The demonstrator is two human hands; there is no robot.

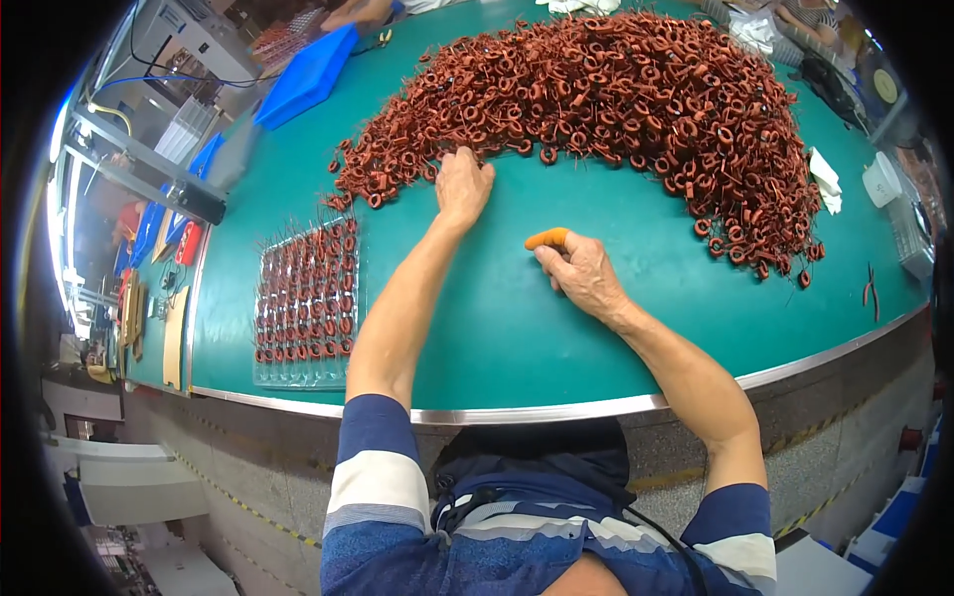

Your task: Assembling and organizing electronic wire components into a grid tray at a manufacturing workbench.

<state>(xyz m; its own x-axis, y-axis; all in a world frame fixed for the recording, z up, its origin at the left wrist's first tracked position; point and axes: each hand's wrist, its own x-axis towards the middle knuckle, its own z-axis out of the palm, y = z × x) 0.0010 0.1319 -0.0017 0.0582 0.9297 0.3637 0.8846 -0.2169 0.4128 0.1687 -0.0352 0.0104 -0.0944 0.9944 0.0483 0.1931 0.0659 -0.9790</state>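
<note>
Our heap of red ring coils (586, 94) sits beyond and right of the clear tray (298, 381), which has rows of them too. Our left hand (463, 187), past the tray at the heap's edge, has bent fingers; can't tell if they've got anything. Our right hand (581, 270), well right of the tray, is curled narrow, 1 finger wearing an orange cover (547, 238), grip unclear. Blue bin (310, 77)'s beyond the tray.
</note>
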